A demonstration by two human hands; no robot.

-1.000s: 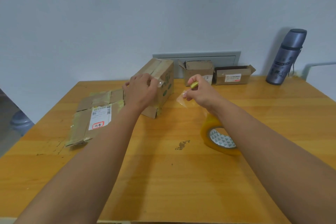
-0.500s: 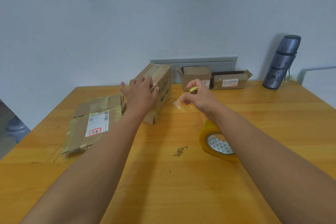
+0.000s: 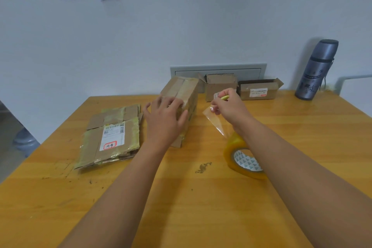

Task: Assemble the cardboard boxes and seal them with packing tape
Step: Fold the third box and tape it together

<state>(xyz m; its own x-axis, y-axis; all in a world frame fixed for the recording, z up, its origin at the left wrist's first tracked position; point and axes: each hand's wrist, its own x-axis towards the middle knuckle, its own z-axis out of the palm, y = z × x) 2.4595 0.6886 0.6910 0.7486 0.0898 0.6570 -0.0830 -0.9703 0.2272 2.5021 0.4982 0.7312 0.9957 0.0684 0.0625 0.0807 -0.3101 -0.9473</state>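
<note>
One assembled box (image 3: pixel 181 104), mid-table, tilted, top seam taped; left hand (image 3: pixel 165 119) lies over its near face, fingers spread flat rather than curled as a second ago. Right hand (image 3: pixel 229 106) pinches a yellow-green cutter plus tape strip (image 3: pixel 216 122) running to the roll (image 3: pixel 243 159); strip uncut, so sealing is unfinished. Flattened boxes (image 3: pixel 110 137) lie left.

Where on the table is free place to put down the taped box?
Bare wood lies on the yellow wooden table near the front edge, also right of the yellow tape roll. Crowded: between the flattened cardboard stack and the two open boxes.
</note>
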